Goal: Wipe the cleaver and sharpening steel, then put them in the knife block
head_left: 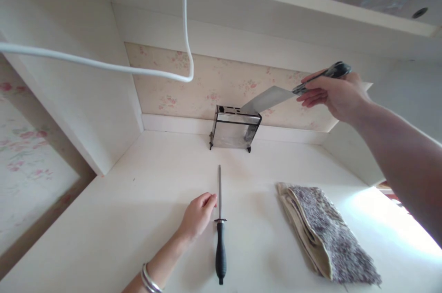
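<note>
My right hand point(336, 92) grips a kitchen knife by its dark handle point(338, 70). The knife's broad blade point(269, 99) slants down to the left, and its lower end meets the slotted top of a knife holder point(236, 129). How deep the blade goes into a slot is hard to see. My left hand point(200, 212), fingers curled closed, rests on the white counter just left of a sharpening steel point(221, 242). Nothing shows in that hand. The steel lies with its black handle toward me and its rod pointing at the holder.
A folded grey and beige cloth point(331, 237) lies on the counter point(138, 219) at right. A white cable point(138, 71) hangs across the upper left. Overhead, a cabinet shelf point(345, 14) holds plastic-wrapped items. Flowered wallpaper covers the back wall.
</note>
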`<state>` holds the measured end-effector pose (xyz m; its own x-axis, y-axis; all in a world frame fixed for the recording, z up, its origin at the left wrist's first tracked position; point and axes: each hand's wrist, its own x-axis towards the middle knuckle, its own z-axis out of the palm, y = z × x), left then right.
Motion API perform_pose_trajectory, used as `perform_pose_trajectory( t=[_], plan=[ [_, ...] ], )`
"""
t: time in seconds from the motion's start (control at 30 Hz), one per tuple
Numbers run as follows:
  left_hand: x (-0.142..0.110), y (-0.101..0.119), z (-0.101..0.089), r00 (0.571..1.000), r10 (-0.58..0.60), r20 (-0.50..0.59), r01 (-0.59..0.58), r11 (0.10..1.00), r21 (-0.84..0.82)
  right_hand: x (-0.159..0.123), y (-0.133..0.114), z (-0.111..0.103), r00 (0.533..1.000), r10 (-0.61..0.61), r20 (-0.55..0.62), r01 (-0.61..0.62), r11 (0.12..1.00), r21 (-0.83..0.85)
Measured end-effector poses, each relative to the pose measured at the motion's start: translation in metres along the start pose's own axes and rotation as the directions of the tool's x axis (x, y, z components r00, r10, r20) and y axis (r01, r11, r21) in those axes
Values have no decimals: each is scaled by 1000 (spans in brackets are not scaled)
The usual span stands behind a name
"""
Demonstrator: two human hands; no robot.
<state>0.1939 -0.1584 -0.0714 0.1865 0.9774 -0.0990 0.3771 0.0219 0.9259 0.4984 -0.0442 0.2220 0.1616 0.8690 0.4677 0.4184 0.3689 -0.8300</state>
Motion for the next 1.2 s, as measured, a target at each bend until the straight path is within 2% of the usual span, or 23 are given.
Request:
perform_pose_trajectory(
  t=[0.17, 0.4, 0.57, 0.67, 0.93, 1.07, 1.2],
  plan=[
    [0, -2, 1, 1000, -2, -1, 2, 1000, -3, 25, 7, 7, 995, 69, 67, -69, 998, -2],
    [0, 0, 0, 1000, -19, 15, 19, 1000, -14, 38, 14, 8, 985, 146, 94, -147, 989, 0],
    [0, 2, -2, 999, -24, 23, 24, 1000, 11, 51, 19, 0, 987, 155, 43, -154, 988, -25],
    [-1, 3, -3, 1000, -17, 23, 17, 1000, 13, 59, 20, 3, 988, 153, -12, -153, 984, -92],
    [-2, 4, -4, 999, -25, 26, 25, 1000, 1, 76, 11, 44, 991, 119, -65, -130, 970, -205],
    [-2, 4, -4, 999, -20, 30, 20, 1000, -16, 81, 19, 65, 991, 132, 14, -123, 956, -267],
    [-2, 4, -6, 999, -15, 52, 16, 1000, -19, 76, 41, 85, 974, 203, 101, -154, 920, -361]
  ],
)
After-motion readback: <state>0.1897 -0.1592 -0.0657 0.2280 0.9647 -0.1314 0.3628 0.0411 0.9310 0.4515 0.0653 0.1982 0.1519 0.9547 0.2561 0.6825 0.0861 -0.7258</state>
